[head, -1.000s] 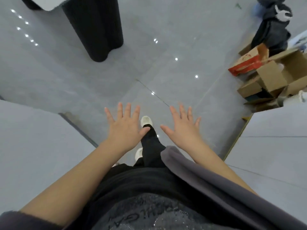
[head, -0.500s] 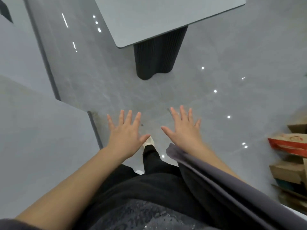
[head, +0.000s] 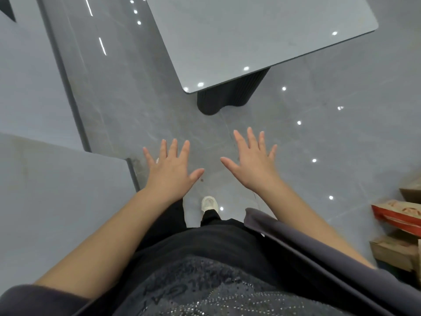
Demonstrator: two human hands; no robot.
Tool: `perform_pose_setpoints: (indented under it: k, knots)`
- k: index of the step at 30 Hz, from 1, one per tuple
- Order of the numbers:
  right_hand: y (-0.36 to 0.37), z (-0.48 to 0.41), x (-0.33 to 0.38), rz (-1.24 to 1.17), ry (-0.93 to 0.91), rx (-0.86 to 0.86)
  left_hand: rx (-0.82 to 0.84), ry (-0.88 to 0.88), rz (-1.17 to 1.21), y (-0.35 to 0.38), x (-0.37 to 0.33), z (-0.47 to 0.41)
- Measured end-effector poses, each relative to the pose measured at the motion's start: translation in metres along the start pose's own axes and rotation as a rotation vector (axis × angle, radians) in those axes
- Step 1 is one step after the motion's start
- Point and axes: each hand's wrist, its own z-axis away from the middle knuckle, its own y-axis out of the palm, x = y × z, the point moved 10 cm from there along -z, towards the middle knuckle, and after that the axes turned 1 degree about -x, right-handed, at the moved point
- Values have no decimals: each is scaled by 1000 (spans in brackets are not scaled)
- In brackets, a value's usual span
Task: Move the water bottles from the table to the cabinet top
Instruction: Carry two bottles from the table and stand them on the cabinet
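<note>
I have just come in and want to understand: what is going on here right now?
A person stands on the grey floor and holds both hands out in front, palms down. The left hand and the right hand have their fingers spread and hold nothing. A grey table stands ahead of them, and cardboard boxes lie at the right. No water bottle is in view.

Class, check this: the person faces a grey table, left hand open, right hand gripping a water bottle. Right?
No: the right hand grips nothing; the head view shows it open, fingers spread, like the left hand, with the grey table ahead.
</note>
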Motion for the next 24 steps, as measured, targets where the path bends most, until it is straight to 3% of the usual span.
perform_pose_setpoints:
  k: [11,24]
  knots:
    - [-46,-116,104,-92,139,14,-12,212,-141,-110,83,-130]
    - [-114,-275,213,-76,43,-3,-35,158,-121,-205,169,-252]
